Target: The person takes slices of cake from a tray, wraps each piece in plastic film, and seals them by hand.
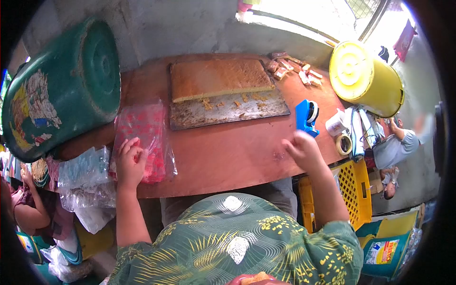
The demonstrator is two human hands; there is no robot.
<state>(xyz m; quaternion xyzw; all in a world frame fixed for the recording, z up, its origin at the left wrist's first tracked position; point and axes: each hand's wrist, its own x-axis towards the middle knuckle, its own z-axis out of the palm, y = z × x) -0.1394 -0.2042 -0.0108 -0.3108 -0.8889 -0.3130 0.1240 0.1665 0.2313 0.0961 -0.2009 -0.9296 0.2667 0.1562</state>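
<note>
Evidently, a clear-wrapped stack of pink-and-red patterned plastic [147, 126] is lying flat, glossy and creased, just left of the metal tray [223, 114]. Left hand [130, 164]: hovering over or resting on the stack, fingers loosely curling; whether it is pinching the film, one cannot tell. Right hand [306, 151]: curling and blurring, below and right of the tray, near a blue tape dispenser [303, 116]; its grip cannot be told. Tray: carrying one brown-topped cake slab [218, 78], pale at the cut edge, crumbs scattering across the bare metal. Table [228, 164]: reddish-brown, worn, extending on all sides of the tray. Wrapped pieces [280, 71]: heaping beside the tray's upper right corner. White cup [336, 122] and tape roll [348, 144]: sitting right of the tray. Green drum [71, 90]: standing out large, left of the tray. Yellow bucket [380, 80]: occupying the tray's far right. Yellow crate [354, 194]: showing below and right of the tray. Grey wall [190, 28]: rising behind the tray, a bright window [304, 14] glaring above right.
</note>
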